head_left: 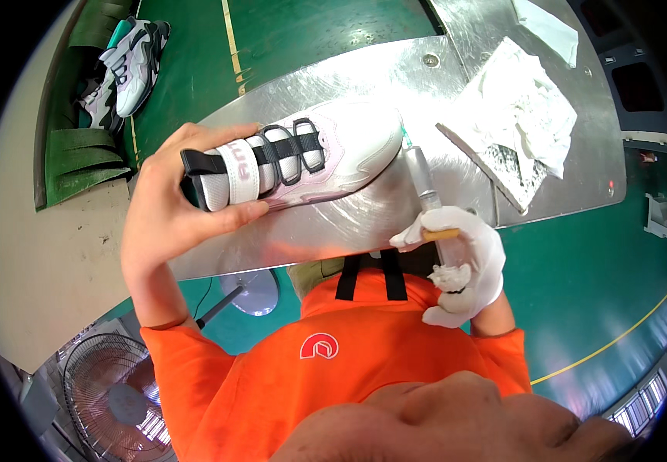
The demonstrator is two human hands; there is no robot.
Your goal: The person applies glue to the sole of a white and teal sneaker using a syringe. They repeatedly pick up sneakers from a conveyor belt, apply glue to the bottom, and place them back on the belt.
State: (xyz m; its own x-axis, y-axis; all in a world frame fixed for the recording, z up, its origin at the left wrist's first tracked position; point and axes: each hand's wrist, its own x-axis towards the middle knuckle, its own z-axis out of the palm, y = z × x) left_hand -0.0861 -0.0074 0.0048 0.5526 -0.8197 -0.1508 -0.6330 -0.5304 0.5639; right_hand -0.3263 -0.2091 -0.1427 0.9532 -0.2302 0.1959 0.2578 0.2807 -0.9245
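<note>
A white sneaker (pixel 360 138) with pale pink panels, black webbing laces and a white strap sits on the metal table (pixel 310 235), toe to the right. My bare left hand (pixel 165 191) grips it round the collar, fingers on the far side and thumb on the near side. In a white glove, my right hand (pixel 481 262) is closed around a clear syringe (pixel 420 171) with a yellowish ring at the fingers. The syringe's greenish needle tip points away from me and is at the sole edge of the toe; whether it touches cannot be made out.
Right of the syringe, a crumpled white cloth (pixel 532 104) lies on a dark-speckled flat piece (pixel 495 165). A white sheet (pixel 549 31) is at the far right. More sneakers (pixel 139 69) stand at the far left by green flaps (pixel 79 165). A fan (pixel 122 400) stands lower left.
</note>
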